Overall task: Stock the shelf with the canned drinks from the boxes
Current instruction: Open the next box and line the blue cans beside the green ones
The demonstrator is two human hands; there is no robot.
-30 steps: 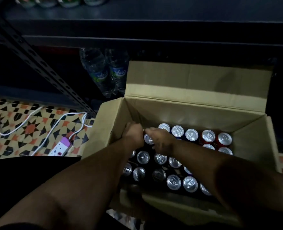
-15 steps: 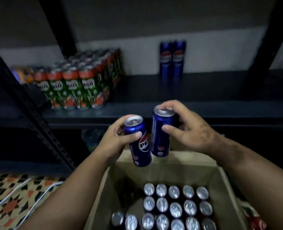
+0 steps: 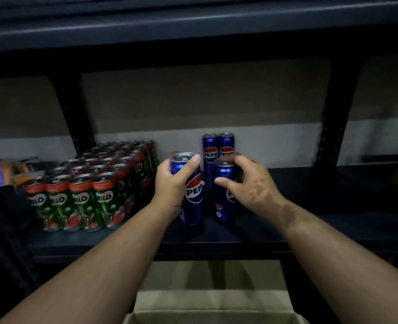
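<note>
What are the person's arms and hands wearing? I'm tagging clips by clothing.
Nothing visible: the left hand and right hand are bare, without gloves or rings that can be made out. Both forearms are uncovered to the picture's edge, without sleeves, watch or bracelet.

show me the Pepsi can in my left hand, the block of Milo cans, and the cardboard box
Pepsi can in the left hand (image 3: pixel 193 195): head view, on its logo.
Milo cans (image 3: pixel 81 199): head view, front row label.
cardboard box (image 3: pixel 212 300): head view, rear flap.

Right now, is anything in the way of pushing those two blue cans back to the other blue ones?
Nothing visible. The shelf is bare between the held cans and the two Pepsi cans at the back.
</note>
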